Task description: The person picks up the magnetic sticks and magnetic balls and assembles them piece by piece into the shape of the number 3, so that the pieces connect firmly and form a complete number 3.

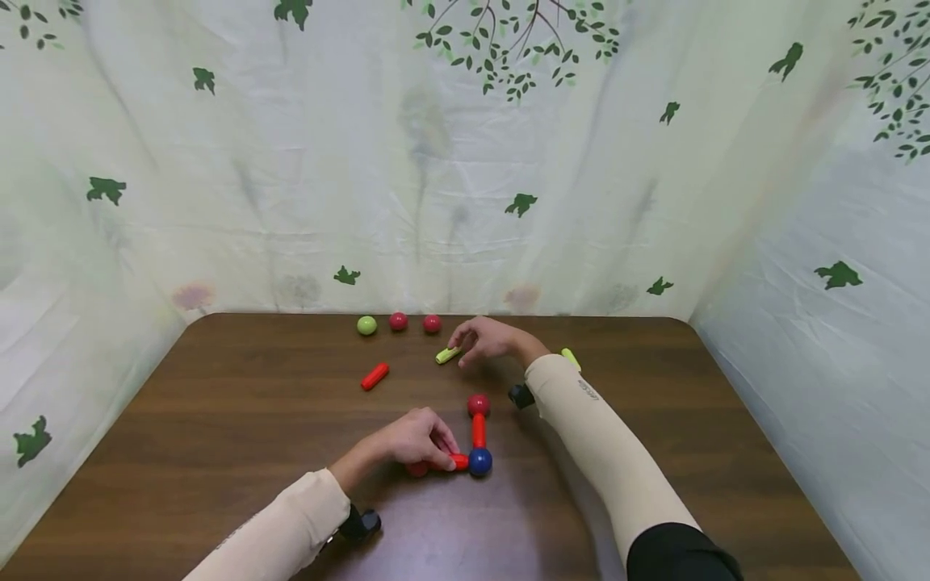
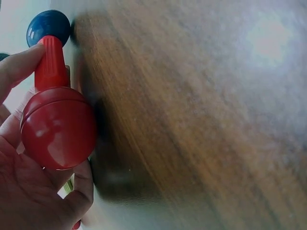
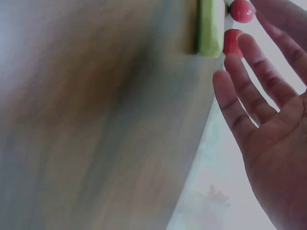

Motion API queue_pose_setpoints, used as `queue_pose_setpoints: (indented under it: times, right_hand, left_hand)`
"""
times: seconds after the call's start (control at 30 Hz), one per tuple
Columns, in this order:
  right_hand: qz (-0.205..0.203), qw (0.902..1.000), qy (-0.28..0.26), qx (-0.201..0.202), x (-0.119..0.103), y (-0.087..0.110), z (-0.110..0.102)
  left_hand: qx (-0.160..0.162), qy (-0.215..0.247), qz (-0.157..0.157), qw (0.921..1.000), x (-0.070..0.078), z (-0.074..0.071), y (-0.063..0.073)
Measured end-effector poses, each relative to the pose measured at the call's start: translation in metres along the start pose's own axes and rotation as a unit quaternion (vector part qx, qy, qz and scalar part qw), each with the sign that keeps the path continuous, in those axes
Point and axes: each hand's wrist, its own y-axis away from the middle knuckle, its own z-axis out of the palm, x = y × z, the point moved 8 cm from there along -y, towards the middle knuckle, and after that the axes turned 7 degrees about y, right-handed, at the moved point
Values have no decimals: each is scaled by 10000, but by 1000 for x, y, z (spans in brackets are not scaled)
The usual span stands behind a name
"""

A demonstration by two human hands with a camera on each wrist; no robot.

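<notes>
My left hand (image 1: 416,436) pinches a red rod (image 2: 51,67) between thumb and fingers. At the rod's near end is a red ball (image 2: 60,129), and at its other end a blue ball (image 1: 480,461). From the blue ball a second red rod (image 1: 479,432) runs away from me to another red ball (image 1: 478,404), making an L on the table. Farther back, my right hand (image 1: 488,339) reaches over the table beside a yellow-green rod (image 1: 448,355). In the right wrist view its fingers (image 3: 240,98) are extended, with that green rod (image 3: 210,28) just beyond the fingertips.
Along the back edge of the wooden table (image 1: 254,420) sit a green ball (image 1: 366,325) and two red balls (image 1: 398,321). A loose red rod (image 1: 375,376) lies left of centre. Another yellow-green rod (image 1: 571,359) is partly hidden by the right forearm. Printed cloth (image 1: 327,202) hangs around the table.
</notes>
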Motion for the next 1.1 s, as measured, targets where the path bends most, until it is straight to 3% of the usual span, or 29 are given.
queue_pose_setpoints:
  times: [0.4, 0.6, 0.8, 1.1]
  right_hand:
    - [175, 9984, 444, -312, -1, -21, 8]
    - [-15, 9966, 600, -561, 3, -24, 15]
    - [-42, 9936, 950, -603, 8, -23, 19]
    - [318, 9932, 997, -511, 16, -8, 17]
  left_hand:
    - [-21, 80, -39, 10000, -2, 2, 1]
    - [0, 105, -21, 9999, -1, 1, 2]
    - [36, 148, 11, 9999, 0, 1, 1]
    - [61, 150, -5, 9999, -1, 0, 3]
